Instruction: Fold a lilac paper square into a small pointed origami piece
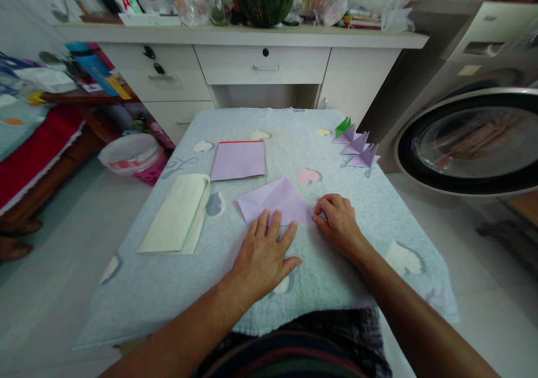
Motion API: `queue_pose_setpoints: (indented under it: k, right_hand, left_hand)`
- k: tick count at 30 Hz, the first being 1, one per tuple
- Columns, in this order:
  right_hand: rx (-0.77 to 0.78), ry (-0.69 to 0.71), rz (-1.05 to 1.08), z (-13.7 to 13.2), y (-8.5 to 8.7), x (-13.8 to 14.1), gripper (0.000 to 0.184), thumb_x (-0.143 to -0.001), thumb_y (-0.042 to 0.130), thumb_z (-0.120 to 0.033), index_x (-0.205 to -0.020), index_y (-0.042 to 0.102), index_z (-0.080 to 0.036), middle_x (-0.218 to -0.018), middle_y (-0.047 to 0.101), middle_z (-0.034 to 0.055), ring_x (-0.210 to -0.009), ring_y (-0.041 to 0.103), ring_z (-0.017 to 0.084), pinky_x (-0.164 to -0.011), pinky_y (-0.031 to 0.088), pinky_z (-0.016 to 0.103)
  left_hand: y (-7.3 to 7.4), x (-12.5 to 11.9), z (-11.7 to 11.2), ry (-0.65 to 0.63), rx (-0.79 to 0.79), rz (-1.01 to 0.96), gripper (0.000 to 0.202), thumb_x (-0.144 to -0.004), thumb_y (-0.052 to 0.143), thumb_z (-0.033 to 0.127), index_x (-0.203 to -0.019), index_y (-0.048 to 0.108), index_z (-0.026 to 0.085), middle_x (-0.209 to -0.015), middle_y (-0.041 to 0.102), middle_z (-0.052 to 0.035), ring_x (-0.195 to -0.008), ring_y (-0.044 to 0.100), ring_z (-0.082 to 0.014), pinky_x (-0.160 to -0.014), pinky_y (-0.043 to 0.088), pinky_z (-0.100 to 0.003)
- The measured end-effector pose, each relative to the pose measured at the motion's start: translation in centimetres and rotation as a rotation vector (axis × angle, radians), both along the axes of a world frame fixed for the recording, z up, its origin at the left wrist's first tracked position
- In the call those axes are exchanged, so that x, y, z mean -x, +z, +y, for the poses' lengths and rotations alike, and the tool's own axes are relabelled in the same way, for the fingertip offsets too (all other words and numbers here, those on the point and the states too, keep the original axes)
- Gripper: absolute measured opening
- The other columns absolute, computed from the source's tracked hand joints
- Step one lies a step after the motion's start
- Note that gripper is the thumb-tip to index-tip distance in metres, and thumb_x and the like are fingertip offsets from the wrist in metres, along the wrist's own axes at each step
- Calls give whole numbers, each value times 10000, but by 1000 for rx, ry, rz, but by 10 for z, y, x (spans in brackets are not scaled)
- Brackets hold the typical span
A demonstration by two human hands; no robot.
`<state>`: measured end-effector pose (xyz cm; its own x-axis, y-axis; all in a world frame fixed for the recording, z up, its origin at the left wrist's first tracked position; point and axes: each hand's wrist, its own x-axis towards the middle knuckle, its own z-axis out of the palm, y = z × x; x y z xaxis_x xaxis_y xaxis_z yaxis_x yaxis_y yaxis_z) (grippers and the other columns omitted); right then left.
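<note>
A folded sheet of purple origami paper lies on the cloth-covered table in front of me, creased and roughly triangular. My left hand rests on its near edge with fingers spread. At the paper's right corner is my right hand, its fingers curled and the thumb and forefinger close together at the tip. Whether the corner is pinched between them is hard to make out. Beyond the paper sits a stack of square purple sheets with a red edge at the back.
A folded pale-green cloth or paper lies left on the tablecloth. Several folded paper cranes, purple and green, stand at the far right corner. A white drawer cabinet is behind, a washing machine right, a pink bin left.
</note>
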<state>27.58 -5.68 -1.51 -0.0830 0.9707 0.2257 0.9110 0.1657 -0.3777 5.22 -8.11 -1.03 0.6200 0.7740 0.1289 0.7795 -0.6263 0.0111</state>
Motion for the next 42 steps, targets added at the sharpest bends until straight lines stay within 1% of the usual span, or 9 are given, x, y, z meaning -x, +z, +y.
queue_pose_setpoints:
  k: [7, 9, 13, 16, 22, 25, 30, 34, 42]
  right_hand:
    - [42, 23, 94, -2, 7, -7, 158, -825, 485, -132, -932, 569, -213, -1070, 566, 101, -1019, 484, 276, -888, 389, 454]
    - [24, 41, 120, -4, 8, -7, 172, -845, 465, -144, -972, 558, -212, -1073, 559, 97, -1026, 481, 269, -903, 381, 453]
    - [-29, 121, 92, -6, 8, -3, 149, -860, 548, -265, -997, 560, -207, -1137, 536, 108, -1079, 459, 285, -927, 363, 463]
    - [-23, 177, 45, -5, 6, 0, 191, -840, 591, -278, -1013, 563, -200, -1161, 529, 118, -1101, 447, 296, -926, 362, 461]
    - [24, 140, 14, -3, 5, 2, 206, -849, 609, -315, -1009, 568, -193, -1140, 541, 122, -1085, 452, 300, -930, 363, 468]
    - [31, 158, 56, -4, 8, 0, 210, -832, 619, -280, -1018, 567, -199, -1151, 534, 115, -1091, 454, 294, -936, 363, 466]
    - [33, 176, 124, -4, 10, -4, 126, -797, 610, -172, -919, 595, -200, -1162, 524, 106, -1117, 451, 286, -946, 366, 468]
    - [28, 160, 118, -3, 6, -5, 51, -823, 600, -179, -866, 623, -193, -1157, 535, 109, -1123, 449, 289, -953, 369, 479]
    - [52, 161, 110, -1, 6, -5, 53, -818, 591, -159, -820, 638, -184, -1150, 553, 117, -1111, 456, 290, -954, 377, 491]
  left_hand:
    - [0, 0, -1, -1, -7, -2, 678, -874, 455, 656, -1445, 401, 294, -1486, 405, -162, -1373, 359, -405, -1075, 332, -520]
    - [-1, 0, -1, 2, -5, -3, 681, -870, 466, 656, -1445, 400, 295, -1490, 401, -161, -1377, 353, -404, -1076, 331, -523]
    - [-2, 0, 0, 2, -5, -4, 669, -876, 460, 652, -1442, 403, 300, -1490, 402, -158, -1380, 351, -398, -1078, 327, -527]
    - [-2, -1, 0, 6, -7, -3, 670, -880, 438, 661, -1444, 400, 302, -1494, 394, -166, -1379, 352, -402, -1080, 326, -523]
    - [-2, -1, -1, 3, -14, 0, 690, -877, 431, 669, -1452, 392, 290, -1488, 400, -168, -1376, 354, -408, -1081, 324, -525]
    - [-2, -1, -1, 3, -16, -2, 698, -868, 451, 670, -1450, 398, 288, -1490, 399, -171, -1375, 354, -411, -1078, 328, -524]
    - [-2, -2, -1, 3, -19, 1, 693, -864, 469, 664, -1442, 414, 286, -1484, 415, -164, -1368, 363, -411, -1068, 339, -524]
    - [-2, -1, -1, 6, -19, 4, 691, -871, 445, 671, -1444, 410, 287, -1490, 405, -169, -1373, 356, -413, -1069, 335, -520]
    - [-5, -1, -2, 15, -19, 10, 702, -869, 472, 656, -1461, 382, 289, -1512, 385, -159, -1386, 339, -394, -1078, 323, -520]
